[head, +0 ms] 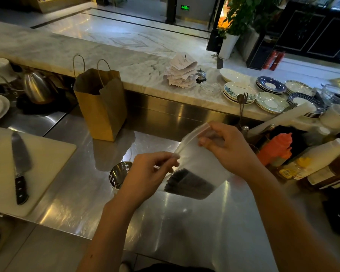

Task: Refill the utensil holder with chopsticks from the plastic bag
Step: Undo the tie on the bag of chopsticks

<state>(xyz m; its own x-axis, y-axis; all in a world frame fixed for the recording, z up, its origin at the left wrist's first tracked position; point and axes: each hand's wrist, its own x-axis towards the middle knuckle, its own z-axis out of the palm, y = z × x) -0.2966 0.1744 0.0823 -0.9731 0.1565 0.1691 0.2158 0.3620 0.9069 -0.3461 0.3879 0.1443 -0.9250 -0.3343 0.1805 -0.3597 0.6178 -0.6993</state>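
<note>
I hold a clear plastic bag [196,156] above the steel counter with both hands. Dark chopsticks [190,183] lie bunched at the bag's bottom. My left hand [149,173] pinches the near corner of the bag's top strip. My right hand [226,146] grips the far end of that strip. A perforated steel utensil holder [119,174] stands on the counter just left of my left hand, partly hidden by it; its inside looks dark and I cannot tell what it contains.
A brown paper bag [102,107] stands behind the holder. A cutting board [47,154] with a knife [20,163] lies at left. Sauce bottles [279,150] and cups crowd the right. Stacked plates [271,103] sit on the marble ledge.
</note>
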